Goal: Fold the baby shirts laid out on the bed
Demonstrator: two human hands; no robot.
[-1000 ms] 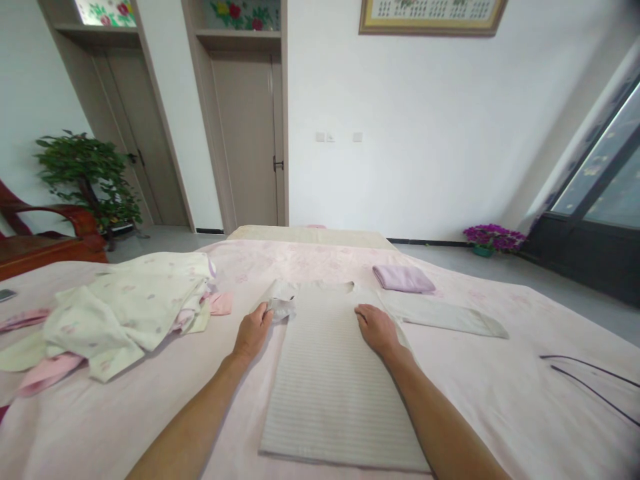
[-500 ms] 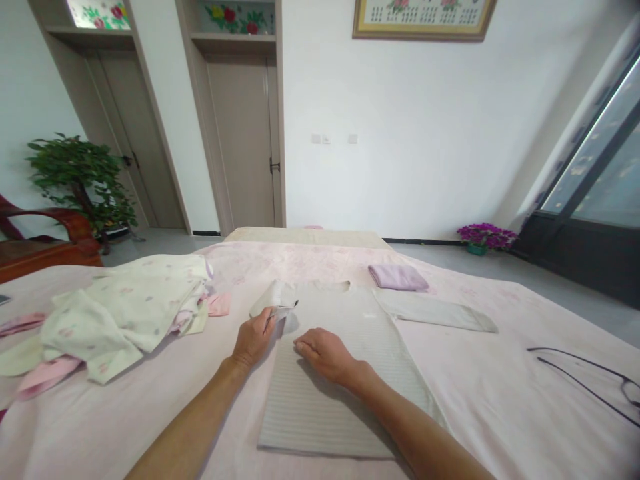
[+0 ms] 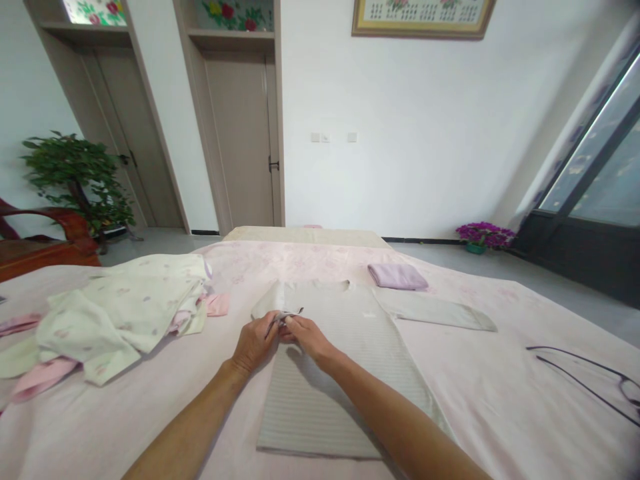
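A pale grey striped long-sleeved shirt (image 3: 330,400) lies spread on the bed, its neckline at the far side. Its right-hand sleeve (image 3: 440,312) stretches out flat, while the left-hand sleeve is bunched at my hands. My left hand (image 3: 257,343) is closed on that bunched sleeve at the shirt's left edge. Fingers pinched, my right hand (image 3: 305,337) meets it there and grips the same cloth. A slim dark-tipped thing (image 3: 301,311) pokes out above the fingers; its kind is too small to make out.
Left of the shirt is a heap of white patterned clothes (image 3: 125,313) with a pink piece (image 3: 217,305) beside it. A folded lilac cloth (image 3: 397,276) lies beyond the right sleeve. Black-framed glasses (image 3: 583,363) rest at the right on the pink bedspread (image 3: 480,393).
My right hand has moved up and left from above the shirt's chest to join my left hand at the bunched sleeve, and now pinches it. My left hand has shifted slightly right.
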